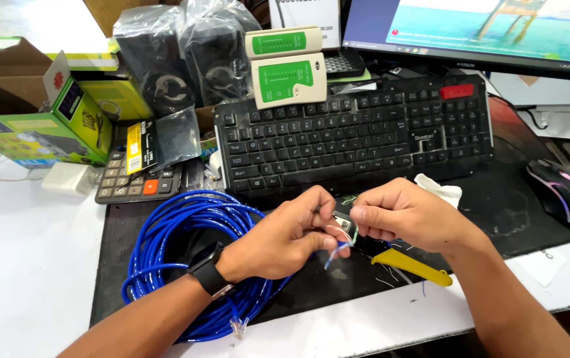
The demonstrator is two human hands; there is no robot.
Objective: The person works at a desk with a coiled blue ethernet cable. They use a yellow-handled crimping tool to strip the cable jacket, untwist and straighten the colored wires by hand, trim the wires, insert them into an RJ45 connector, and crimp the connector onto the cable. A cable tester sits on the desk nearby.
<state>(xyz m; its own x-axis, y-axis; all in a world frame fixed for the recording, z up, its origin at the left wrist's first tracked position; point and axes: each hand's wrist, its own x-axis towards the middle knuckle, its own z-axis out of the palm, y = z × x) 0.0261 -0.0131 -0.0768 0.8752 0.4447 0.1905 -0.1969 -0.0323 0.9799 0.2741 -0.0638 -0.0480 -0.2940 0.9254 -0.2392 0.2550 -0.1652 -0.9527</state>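
Head view, looking down at a cluttered desk. Nearest, at the desk's white front edge: a clear plug [238, 327] on the loose end of the blue cable coil [165, 245], lying on the black mat [510, 205]. Just above, left hand [278, 235], black watch [208, 272] on its wrist, fingers pinched together on the thin coloured wires [339, 244] at the cable's stripped end. Right hand [404, 215] facing it, thumb and forefinger closed on the same wires from the other side; hands almost touching. Wires held above the mat, between the two hands, in front of the keyboard. Under the right hand, a yellow-handled tool [414, 265] flat on the mat, small wire trimmings scattered around it. Just behind the right hand, a crumpled white tissue [440, 190]. Farther back, a black keyboard [354, 132], a dark calculator [138, 182] to its left, a black mouse [563, 192] well to the right. Resting on the keyboard's top edge, a cream and green cable tester [289, 79] in two pieces. Left of that, two black speakers [179, 56] wrapped in plastic and green cardboard boxes [40, 126]. Farthest back, the lower edge of a monitor [483, 33].
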